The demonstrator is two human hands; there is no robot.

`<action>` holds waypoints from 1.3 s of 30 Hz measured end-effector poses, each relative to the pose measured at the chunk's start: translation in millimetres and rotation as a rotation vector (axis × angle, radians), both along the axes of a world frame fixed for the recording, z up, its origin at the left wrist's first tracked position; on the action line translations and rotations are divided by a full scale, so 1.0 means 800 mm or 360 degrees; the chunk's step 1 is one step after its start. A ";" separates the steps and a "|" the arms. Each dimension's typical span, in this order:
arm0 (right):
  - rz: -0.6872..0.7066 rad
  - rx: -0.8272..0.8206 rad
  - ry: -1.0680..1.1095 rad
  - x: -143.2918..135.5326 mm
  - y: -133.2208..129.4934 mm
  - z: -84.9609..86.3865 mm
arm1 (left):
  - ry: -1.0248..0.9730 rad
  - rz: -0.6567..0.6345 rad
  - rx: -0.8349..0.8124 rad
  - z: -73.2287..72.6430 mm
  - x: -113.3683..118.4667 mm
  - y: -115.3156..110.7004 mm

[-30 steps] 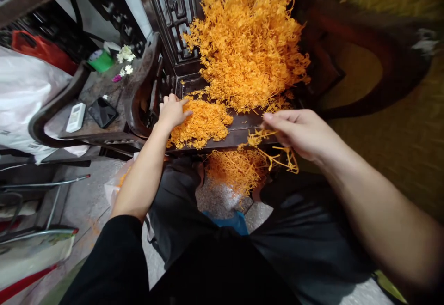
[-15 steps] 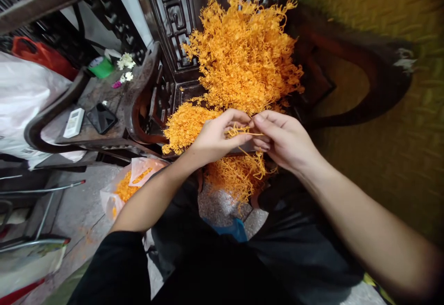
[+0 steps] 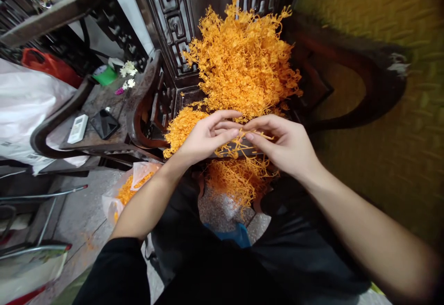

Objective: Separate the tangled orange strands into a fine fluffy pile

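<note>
My left hand [image 3: 204,138] and my right hand [image 3: 284,143] meet fingertip to fingertip in front of the chair. Thin orange sprigs [image 3: 239,145] run between and below the fingers; my right thumb and fingers pinch their stems. The left thumb and fingers are bent around part of the same sprigs, though the exact contact is partly hidden. Behind the hands rises a big heap of branching orange sprigs [image 3: 246,64] on the dark carved chair. A smaller pile of short orange pieces [image 3: 182,127] lies left of it. Below hangs a tangle of orange stems [image 3: 236,180].
A side table [image 3: 92,99] at left carries a white remote control [image 3: 78,128], a black phone-like object [image 3: 104,124], a green tape roll [image 3: 105,75] and white flowers [image 3: 128,69]. A plastic bag with orange pieces [image 3: 130,187] stands on the floor. The chair's curved arm [image 3: 367,106] is at right.
My fingers have shifted on the sprigs, and the right thumb now lies lower along the stems. More strands spread below the hands. The whole view has moved slightly.
</note>
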State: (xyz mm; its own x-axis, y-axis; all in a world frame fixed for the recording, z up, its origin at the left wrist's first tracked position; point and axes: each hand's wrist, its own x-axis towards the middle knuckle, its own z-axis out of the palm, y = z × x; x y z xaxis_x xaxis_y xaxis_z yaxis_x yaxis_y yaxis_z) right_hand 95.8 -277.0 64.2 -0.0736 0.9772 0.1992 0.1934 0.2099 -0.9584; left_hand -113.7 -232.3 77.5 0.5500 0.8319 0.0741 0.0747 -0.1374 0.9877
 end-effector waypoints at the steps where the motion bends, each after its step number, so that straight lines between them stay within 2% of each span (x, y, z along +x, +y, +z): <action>1: -0.0028 0.0063 -0.0072 -0.001 -0.001 0.000 | 0.0015 -0.0001 0.0001 0.000 -0.001 0.000; 6: -0.0089 0.0347 -0.0405 -0.001 -0.004 -0.002 | 0.0199 0.0021 0.0027 0.002 -0.005 -0.001; 10: -0.0076 0.0383 -0.0400 0.004 -0.002 0.001 | 0.0307 -0.0050 0.0054 0.003 -0.009 0.000; 13: 0.0030 0.0285 -0.0437 0.009 0.001 0.005 | 0.0372 0.0014 0.0189 0.001 -0.010 0.002; 18: 0.0368 -0.0055 -0.0591 0.007 0.004 0.006 | 0.0388 0.0151 0.0432 0.004 -0.001 -0.008; 22: 0.0674 -0.0202 -0.0547 0.005 0.004 0.005 | 0.0619 0.0158 0.0889 0.014 0.001 -0.013; 23: 0.0705 -0.0199 -0.0537 0.005 0.003 0.005 | 0.0647 0.0215 0.1003 0.017 -0.004 -0.009; 25: 0.0720 -0.0191 -0.0519 0.008 0.002 0.005 | 0.0661 0.0477 0.1143 0.020 -0.018 0.005; 27: 0.0640 -0.0185 -0.0463 0.011 0.001 0.004 | 0.0630 0.0761 0.1101 0.020 -0.033 0.019; 28: 0.0564 -0.0175 -0.0421 0.013 0.001 0.003 | 0.0593 0.0795 0.0992 0.019 -0.038 0.023; 29: 0.0472 -0.0161 -0.0379 0.014 0.002 0.003 | 0.0542 0.0733 0.0823 0.016 -0.040 0.025; 31: 0.0322 -0.0141 -0.0321 0.015 0.003 0.001 | 0.0430 0.0431 0.0408 0.011 -0.036 0.019; 33: 0.0288 -0.0140 -0.0316 0.012 0.005 0.000 | 0.0367 0.0169 0.0133 0.009 -0.024 0.006; 35: 0.0317 -0.0109 -0.0344 0.008 0.005 0.000 | 0.0412 0.0031 0.0120 0.011 -0.012 -0.006; 39: 0.0384 0.0000 -0.0398 0.000 0.005 0.001 | 0.0552 -0.0085 0.0255 0.021 -0.003 -0.012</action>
